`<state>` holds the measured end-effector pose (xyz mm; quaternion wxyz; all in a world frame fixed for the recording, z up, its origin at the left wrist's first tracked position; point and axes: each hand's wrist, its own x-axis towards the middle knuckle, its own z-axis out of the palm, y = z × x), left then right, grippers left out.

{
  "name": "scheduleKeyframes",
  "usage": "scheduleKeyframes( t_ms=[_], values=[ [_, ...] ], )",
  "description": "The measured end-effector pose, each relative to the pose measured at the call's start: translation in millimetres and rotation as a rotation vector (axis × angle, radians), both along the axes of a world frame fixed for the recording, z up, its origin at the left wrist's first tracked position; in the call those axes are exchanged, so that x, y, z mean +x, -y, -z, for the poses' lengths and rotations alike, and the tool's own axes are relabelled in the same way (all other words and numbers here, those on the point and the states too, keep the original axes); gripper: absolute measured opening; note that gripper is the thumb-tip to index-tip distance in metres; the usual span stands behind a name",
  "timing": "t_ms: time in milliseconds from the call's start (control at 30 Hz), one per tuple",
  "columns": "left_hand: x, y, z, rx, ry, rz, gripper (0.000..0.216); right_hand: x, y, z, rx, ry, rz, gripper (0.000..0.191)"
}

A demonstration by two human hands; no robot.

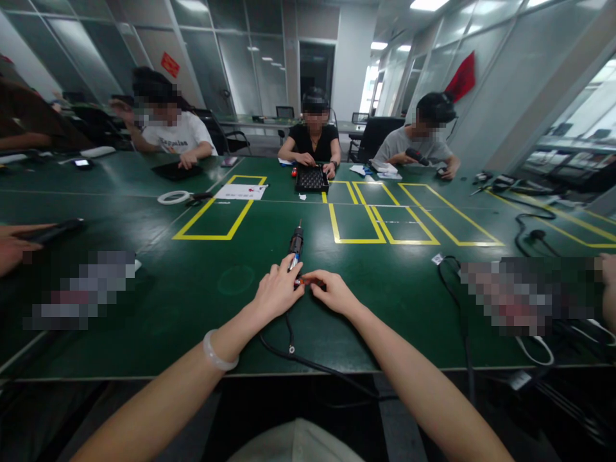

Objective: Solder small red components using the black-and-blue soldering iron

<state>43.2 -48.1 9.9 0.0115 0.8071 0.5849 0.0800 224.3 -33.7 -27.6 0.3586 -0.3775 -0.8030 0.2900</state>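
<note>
A black electric screwdriver [296, 245] lies on the green table [202, 301], its tip pointing away from me and its black cable [308, 362] running back over the near edge. My left hand [278, 290] rests closed at the tool's near end. My right hand [331, 290] is pinched on a small red-and-dark part [305, 280] just right of the tool. Both hands meet at that spot, fingertips almost touching. I cannot make out what the small part is.
Yellow tape rectangles [219, 215] mark the table. Three people sit at the far side; the middle one has a black tray [312, 179]. A white tape ring [173, 197] and a paper sheet [240, 191] lie left of centre. Cables [524, 224] trail on the right. Another person's hand [14, 244] is at left.
</note>
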Motion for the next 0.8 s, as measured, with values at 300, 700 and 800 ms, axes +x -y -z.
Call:
scheduleKeyframes(
  t_ms=[300,700,800],
  values=[
    [-51.6,-16.4,-1.2,0.043,-0.110,-0.045,0.057,3.8,-0.7,-1.9,-0.003,0.011,0.047,0.019],
    [-203.2,-87.5,2.9,-0.078,-0.192,-0.265,0.066,1.6,-0.6,-2.6,0.015,0.044,0.061,0.017],
    [-238.3,-105.1,3.2,-0.060,-0.102,-0.287,0.063,1.0,-0.1,-3.3,0.016,0.056,0.062,0.017]
  ],
)
